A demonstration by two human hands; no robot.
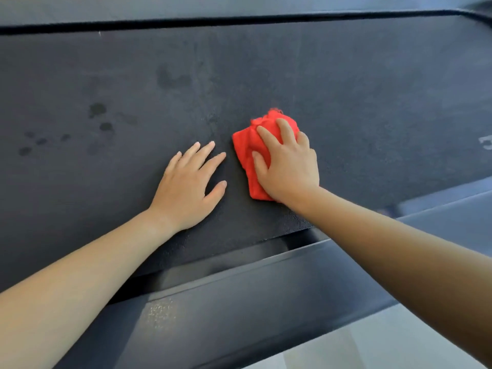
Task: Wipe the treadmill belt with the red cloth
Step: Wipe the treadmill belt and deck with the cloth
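The black treadmill belt (346, 83) fills most of the view, running left to right. A bunched red cloth (246, 147) lies on the belt near its middle. My right hand (288, 166) presses down on the cloth, with fingers spread over it and the thumb curled into its folds. My left hand (190, 186) rests flat on the bare belt just left of the cloth, fingers straight and slightly spread, not touching the cloth.
Dark wet spots (98, 110) mark the belt to the left, with a fainter smudge (170, 78) further back. The treadmill's dark side rail (239, 294) runs along the near edge, and another rail (186, 9) along the far edge. Pale floor (372, 347) shows at bottom right.
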